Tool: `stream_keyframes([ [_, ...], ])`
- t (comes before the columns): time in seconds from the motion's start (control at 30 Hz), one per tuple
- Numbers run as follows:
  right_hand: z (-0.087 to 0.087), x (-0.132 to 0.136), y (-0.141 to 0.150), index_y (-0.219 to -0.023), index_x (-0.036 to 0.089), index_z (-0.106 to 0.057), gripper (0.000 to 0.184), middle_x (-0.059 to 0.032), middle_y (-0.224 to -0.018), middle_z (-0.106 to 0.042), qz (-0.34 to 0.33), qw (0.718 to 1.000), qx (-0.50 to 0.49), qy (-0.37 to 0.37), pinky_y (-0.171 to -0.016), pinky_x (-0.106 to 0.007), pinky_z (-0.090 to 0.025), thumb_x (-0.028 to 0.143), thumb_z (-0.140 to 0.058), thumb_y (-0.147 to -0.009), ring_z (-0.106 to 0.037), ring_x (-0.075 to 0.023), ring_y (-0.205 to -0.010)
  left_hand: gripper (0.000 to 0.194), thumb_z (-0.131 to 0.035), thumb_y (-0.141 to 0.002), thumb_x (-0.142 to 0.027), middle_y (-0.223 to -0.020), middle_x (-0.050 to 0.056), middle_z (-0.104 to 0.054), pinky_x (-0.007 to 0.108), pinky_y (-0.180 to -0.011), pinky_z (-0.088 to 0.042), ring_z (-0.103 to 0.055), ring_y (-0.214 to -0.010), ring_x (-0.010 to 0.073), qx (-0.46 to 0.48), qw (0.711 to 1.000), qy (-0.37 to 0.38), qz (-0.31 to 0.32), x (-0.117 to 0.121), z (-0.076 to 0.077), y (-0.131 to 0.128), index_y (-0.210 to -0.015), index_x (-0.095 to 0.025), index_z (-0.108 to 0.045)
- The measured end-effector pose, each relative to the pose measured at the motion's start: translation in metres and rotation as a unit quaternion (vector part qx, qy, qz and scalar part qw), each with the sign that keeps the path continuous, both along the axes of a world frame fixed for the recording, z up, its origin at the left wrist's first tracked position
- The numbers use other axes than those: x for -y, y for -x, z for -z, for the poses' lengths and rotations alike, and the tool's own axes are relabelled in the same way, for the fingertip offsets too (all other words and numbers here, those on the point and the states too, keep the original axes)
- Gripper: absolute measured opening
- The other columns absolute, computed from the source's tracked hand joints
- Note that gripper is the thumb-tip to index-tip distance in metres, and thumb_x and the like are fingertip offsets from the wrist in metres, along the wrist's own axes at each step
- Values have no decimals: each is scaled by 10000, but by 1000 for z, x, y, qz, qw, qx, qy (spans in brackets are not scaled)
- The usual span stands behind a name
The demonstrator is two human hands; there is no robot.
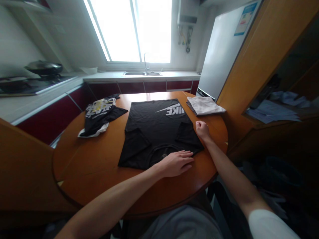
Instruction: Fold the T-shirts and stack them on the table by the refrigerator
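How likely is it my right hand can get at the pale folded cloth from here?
Probably yes: the right hand is close to the pale folded cloth, with only a strip of tabletop visible between them.

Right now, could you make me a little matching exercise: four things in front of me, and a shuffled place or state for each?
Things:
1. left hand
2. right hand
3. yellow-printed garment
4. white cloth

Places and states:
A. folded, on the right side of the table
B. open, over the near edge of the black shirt
C. bunched up, on the table's left side
D. curled, beside the black shirt's right edge

Pairs: 1-B, 2-D, 3-C, 4-A.
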State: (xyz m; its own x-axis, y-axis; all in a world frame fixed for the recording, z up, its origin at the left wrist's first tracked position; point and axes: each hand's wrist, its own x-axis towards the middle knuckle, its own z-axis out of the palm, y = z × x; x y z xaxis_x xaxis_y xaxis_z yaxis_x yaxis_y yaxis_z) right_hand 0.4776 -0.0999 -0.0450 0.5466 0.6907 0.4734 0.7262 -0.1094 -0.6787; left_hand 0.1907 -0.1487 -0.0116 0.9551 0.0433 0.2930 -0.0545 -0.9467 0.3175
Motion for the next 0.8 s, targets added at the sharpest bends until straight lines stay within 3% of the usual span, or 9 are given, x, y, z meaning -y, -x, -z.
stream_keyframes([
  [0.8,1,0,-2,-903,164,-741,352,-150,-975,-751,2,1000,-2,5,-893,-344,-482,327,-429,-904,-673,-264,-938,293,-463,-1031,-274,-1390,70,-639,335,-1188,-388,-555,-1342,194,8,999,5,33,3,-6,0,-1206,-218,-691],
])
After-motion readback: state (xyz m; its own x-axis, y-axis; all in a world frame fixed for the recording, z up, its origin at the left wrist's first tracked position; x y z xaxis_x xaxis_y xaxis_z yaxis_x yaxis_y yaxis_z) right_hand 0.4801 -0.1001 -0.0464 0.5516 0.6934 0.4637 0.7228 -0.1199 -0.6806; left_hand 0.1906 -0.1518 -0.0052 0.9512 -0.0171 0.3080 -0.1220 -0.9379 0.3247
